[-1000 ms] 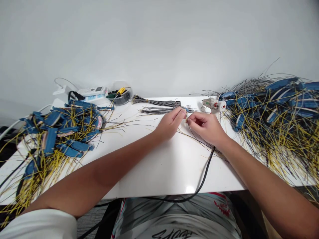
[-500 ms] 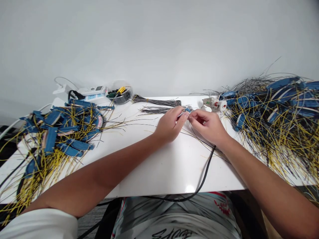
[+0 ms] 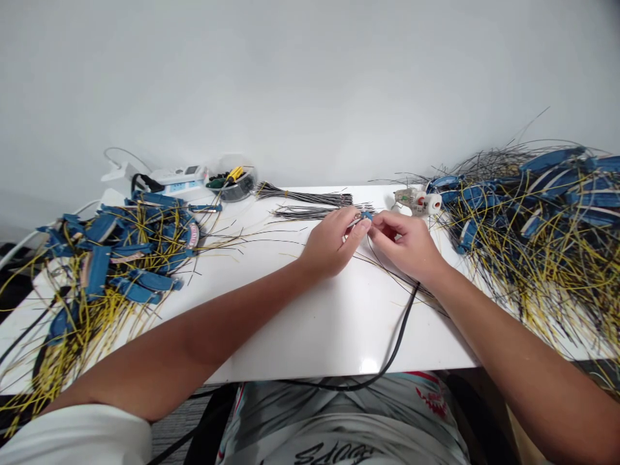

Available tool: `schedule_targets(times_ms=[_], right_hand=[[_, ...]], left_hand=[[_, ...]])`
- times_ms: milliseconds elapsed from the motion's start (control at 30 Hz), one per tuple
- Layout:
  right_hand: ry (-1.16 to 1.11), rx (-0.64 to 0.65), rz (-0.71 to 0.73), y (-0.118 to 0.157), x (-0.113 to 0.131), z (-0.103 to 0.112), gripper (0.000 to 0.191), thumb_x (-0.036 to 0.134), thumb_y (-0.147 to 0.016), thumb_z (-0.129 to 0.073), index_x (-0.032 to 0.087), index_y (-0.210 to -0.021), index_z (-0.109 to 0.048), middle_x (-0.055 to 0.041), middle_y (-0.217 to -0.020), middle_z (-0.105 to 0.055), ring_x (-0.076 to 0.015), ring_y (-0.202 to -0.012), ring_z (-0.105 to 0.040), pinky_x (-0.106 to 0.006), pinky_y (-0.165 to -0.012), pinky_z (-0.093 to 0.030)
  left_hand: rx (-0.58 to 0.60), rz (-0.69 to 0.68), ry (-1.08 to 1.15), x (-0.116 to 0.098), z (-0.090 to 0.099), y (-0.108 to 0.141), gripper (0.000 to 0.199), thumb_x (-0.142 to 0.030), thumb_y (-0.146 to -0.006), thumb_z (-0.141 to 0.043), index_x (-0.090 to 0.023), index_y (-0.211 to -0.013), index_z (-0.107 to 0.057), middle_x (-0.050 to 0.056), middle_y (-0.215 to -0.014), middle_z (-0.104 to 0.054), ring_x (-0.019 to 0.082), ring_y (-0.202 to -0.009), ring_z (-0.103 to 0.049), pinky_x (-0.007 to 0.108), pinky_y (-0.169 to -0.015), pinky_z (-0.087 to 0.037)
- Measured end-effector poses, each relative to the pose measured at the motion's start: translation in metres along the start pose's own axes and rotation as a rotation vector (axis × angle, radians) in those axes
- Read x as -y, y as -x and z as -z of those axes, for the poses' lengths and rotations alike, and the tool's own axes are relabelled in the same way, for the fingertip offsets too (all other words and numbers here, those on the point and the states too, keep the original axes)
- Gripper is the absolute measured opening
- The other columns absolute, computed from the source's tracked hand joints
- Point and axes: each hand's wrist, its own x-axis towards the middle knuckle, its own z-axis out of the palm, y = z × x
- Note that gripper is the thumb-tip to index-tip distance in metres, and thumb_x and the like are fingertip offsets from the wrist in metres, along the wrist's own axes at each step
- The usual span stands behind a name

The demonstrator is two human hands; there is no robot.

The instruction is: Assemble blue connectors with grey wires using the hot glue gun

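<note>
Blue piece point(image 3: 367, 216): between both hands' fingertips | left hand point(image 3: 334, 240): gripping piece | right hand point(image 3: 405, 244): fingers pinched beside piece, exact hold hidden | thin dark wire point(image 3: 372, 249): judged risk, snagging on black cable point(image 3: 405, 321) and pulling loose

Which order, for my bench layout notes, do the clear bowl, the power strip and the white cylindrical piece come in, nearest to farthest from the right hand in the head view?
From the right hand:
1. White cylindrical piece, just beyond it.
2. Clear bowl, off to the left.
3. Power strip, left of the bowl.
</note>
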Motion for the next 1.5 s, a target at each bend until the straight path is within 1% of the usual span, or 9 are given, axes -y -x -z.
schedule_targets(times_ms=[133,233,433,567,800,1000,1167,1500], right_hand=[[0.008,0.016,0.016,0.0000,-0.0001,-0.0005,0.020,0.031,-0.096,-0.064,0.021,-0.079,-0.060,0.0001,-0.071,-0.055,-0.0143,-0.064,-0.044,-0.030,-0.060,-0.035],[0.008,0.017,0.025,0.0001,-0.0014,-0.0009,0.018,0.030,-0.095,-0.064,0.021,-0.080,-0.063,-0.0003,-0.073,-0.058,-0.0143,-0.064,-0.045,-0.031,-0.060,-0.036],[0.001,0.007,0.023,0.0006,-0.0016,0.0002,0.015,0.027,-0.095,-0.064,0.022,-0.082,-0.066,-0.0011,-0.075,-0.061,-0.0149,-0.065,-0.047,-0.032,-0.061,-0.038],[0.001,0.019,0.013,0.0001,-0.0003,0.0011,0.015,0.026,-0.095,-0.064,0.021,-0.081,-0.065,-0.0006,-0.074,-0.061,-0.0147,-0.064,-0.047,-0.032,-0.062,-0.037],[-0.016,0.027,0.015,-0.0001,-0.0025,0.0009,0.018,0.026,-0.098,-0.062,0.021,-0.081,-0.063,0.0013,-0.071,-0.054,-0.0138,-0.064,-0.044,-0.031,-0.061,-0.035],[-0.039,0.032,0.019,0.0001,-0.0072,0.0013,0.018,0.028,-0.100,-0.061,0.021,-0.084,-0.064,0.0009,-0.073,-0.056,-0.0143,-0.065,-0.045,-0.032,-0.062,-0.036],[-0.028,0.039,0.031,0.0001,-0.0087,0.0011,0.019,0.025,-0.100,-0.060,0.021,-0.082,-0.062,0.0019,-0.071,-0.053,-0.0144,-0.065,-0.045,-0.031,-0.063,-0.036],[-0.035,0.063,0.021,0.0000,-0.0077,0.0012,0.018,0.025,-0.100,-0.059,0.021,-0.084,-0.063,0.0016,-0.073,-0.054,-0.0150,-0.068,-0.047,-0.031,-0.063,-0.036]], left_hand=[[-0.003,0.001,0.022,0.0009,0.0001,-0.0005,0.037,-0.043,-0.111,-0.041,-0.022,-0.082,-0.037,0.001,-0.080,-0.047,0.020,-0.080,-0.045,0.034,-0.076,-0.033],[-0.015,0.015,0.065,0.0024,0.0006,-0.0016,0.040,-0.045,-0.112,-0.041,-0.022,-0.080,-0.037,0.001,-0.077,-0.045,0.019,-0.077,-0.043,0.034,-0.075,-0.033],[0.028,0.148,0.215,0.0029,0.0034,-0.0024,0.042,-0.051,-0.112,-0.039,-0.022,-0.085,-0.052,-0.001,-0.071,-0.045,0.017,-0.070,-0.044,0.032,-0.069,-0.031],[0.048,0.205,0.273,0.0032,0.0030,-0.0023,0.044,-0.054,-0.111,-0.041,-0.022,-0.084,-0.053,-0.002,-0.066,-0.044,0.017,-0.065,-0.044,0.032,-0.068,-0.031],[0.077,0.210,0.249,0.0029,0.0038,-0.0030,0.046,-0.055,-0.110,-0.041,-0.021,-0.082,-0.052,-0.002,-0.066,-0.043,0.016,-0.064,-0.041,0.032,-0.065,-0.030],[0.113,0.226,0.205,0.0005,0.0051,-0.0037,0.044,-0.053,-0.110,-0.040,-0.021,-0.082,-0.051,-0.002,-0.068,-0.044,0.015,-0.066,-0.042,0.032,-0.066,-0.031],[0.123,0.217,0.180,-0.0001,0.0048,-0.0042,0.044,-0.052,-0.110,-0.040,-0.021,-0.081,-0.051,-0.002,-0.068,-0.045,0.016,-0.068,-0.044,0.032,-0.068,-0.032],[0.132,0.234,0.171,0.0010,0.0041,-0.0050,0.044,-0.053,-0.110,-0.040,-0.021,-0.082,-0.051,-0.002,-0.069,-0.045,0.016,-0.069,-0.044,0.031,-0.068,-0.032]])
